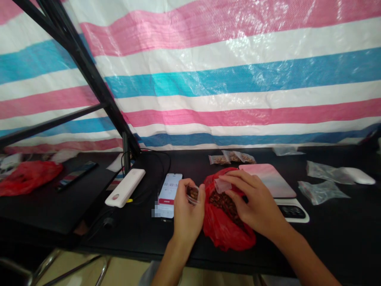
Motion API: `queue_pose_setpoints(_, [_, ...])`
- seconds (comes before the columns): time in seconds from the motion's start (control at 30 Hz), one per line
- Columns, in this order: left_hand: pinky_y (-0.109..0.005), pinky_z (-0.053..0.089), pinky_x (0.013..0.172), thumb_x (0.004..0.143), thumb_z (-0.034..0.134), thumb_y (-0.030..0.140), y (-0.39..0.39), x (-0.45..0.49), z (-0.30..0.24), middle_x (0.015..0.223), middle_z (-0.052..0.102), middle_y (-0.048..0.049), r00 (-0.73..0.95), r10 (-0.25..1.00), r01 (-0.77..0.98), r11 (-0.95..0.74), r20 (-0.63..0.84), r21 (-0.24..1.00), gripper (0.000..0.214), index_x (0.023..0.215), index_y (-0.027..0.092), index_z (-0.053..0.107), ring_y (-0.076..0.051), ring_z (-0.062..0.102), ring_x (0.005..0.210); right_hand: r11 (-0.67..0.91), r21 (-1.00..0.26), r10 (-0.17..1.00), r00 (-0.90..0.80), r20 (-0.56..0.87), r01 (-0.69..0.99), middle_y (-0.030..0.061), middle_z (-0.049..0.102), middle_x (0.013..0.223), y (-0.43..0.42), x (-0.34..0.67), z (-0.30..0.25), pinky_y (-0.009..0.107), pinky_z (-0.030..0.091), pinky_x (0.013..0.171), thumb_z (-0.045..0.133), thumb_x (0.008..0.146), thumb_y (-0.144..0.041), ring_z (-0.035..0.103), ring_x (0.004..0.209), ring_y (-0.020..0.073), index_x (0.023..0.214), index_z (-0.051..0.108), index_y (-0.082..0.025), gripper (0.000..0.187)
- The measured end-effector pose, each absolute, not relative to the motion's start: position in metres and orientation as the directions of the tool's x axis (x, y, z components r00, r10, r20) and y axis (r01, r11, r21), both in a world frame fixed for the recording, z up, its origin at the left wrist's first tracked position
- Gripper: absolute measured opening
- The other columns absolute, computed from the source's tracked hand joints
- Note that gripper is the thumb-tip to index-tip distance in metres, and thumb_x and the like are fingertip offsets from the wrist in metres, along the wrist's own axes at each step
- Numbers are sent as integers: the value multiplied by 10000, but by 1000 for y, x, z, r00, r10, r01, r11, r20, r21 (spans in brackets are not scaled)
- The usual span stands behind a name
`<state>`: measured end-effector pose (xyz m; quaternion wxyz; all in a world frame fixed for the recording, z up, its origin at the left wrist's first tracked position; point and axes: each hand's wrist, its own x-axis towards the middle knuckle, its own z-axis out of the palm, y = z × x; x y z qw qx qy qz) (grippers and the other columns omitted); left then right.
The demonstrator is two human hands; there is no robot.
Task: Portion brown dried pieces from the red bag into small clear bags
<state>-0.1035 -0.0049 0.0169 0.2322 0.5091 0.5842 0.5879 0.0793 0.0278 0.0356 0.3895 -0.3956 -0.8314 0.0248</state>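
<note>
My left hand (pixel 188 206) is closed round a small clear plastic bag (pixel 193 193) with brown bits inside, its mouth held upward. Pinched in my right hand (pixel 253 194) is a small translucent plastic cup or scoop (pixel 222 185), partly covered by the fingers. It is above an open red plastic bag (pixel 229 237), which is filled with small reddish-brown dried pieces (pixel 226 202). Behind my right hand lies a digital scale with a pink plate (pixel 272 180) and a white body with dark buttons (pixel 293 211).
A phone (pixel 170 194) showing a timer and a white power bank (pixel 125 188) lie left. Filled small bags (pixel 232 157) lie behind the red bag. Clear bags (pixel 323 191) and a white rounded object (pixel 358 175) lie right. A striped sheet (pixel 238 87) hangs behind; a black frame (pixel 89 71) slants left.
</note>
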Motion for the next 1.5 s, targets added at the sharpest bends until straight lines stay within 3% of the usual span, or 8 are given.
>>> queue_pose_setpoints(0.17, [-246,387,603,909,603,311,-20,-114,26,753,478,51,-375,865,419,-161,332,893,192,828,252,439,-127,499,615,697,-337,705,-521,481,632,83,740,1172,28,96,35,419,525,897,554,910,-112,690,1049,249,1186,719,-252,350])
queue_pose_setpoints(0.3, [-273,370,614,922,576,333,-38,-112,23,736,502,47,-350,907,531,-13,233,847,152,851,255,467,-152,531,623,695,-331,716,-572,399,639,67,742,1165,24,99,35,415,530,927,607,856,-94,689,1052,252,1124,737,-259,341])
queue_pose_setpoints(0.47, [-312,435,704,927,580,449,-38,-106,12,913,644,-25,-267,961,469,66,70,881,226,923,252,470,-201,648,764,615,-349,788,-562,250,707,74,737,1078,16,96,39,469,514,919,631,827,-99,677,1003,283,1039,727,-234,270])
queue_pose_setpoints(0.63, [-289,443,692,891,625,368,-15,-104,5,831,643,-9,-170,981,386,-21,94,922,212,838,257,452,-193,640,739,546,-450,824,-550,136,707,45,724,1001,10,91,44,394,516,854,608,830,-67,675,938,243,976,685,-237,236])
queue_pose_setpoints(0.8, [-247,412,651,838,638,238,-5,-95,5,746,574,32,-139,982,363,-70,128,929,216,780,249,430,-153,574,673,499,-374,865,-474,163,782,75,718,1026,11,87,33,432,515,882,635,873,-122,674,980,277,1015,687,-210,175])
queue_pose_setpoints(0.97, [-225,392,630,857,592,250,-5,-90,9,703,465,68,-108,989,287,-67,102,956,202,775,239,408,-112,479,617,496,-324,865,-429,259,806,100,723,1105,15,80,13,462,523,899,662,889,-154,681,1031,309,1135,698,-203,253])
queue_pose_setpoints(1.33, [-206,398,613,811,707,362,-3,-95,8,704,527,55,-147,986,-130,58,-77,990,246,804,206,517,-102,489,630,365,-614,931,-262,254,700,76,762,1117,19,73,10,461,517,928,652,856,-101,697,1022,291,1101,720,-206,275])
queue_pose_setpoints(1.5, [-229,428,643,867,676,402,3,-98,4,754,545,36,-214,975,6,-63,63,998,245,837,207,531,-120,520,667,344,-739,939,-193,285,580,65,780,1104,24,76,13,439,533,942,619,866,-144,718,1027,270,1108,725,-222,276])
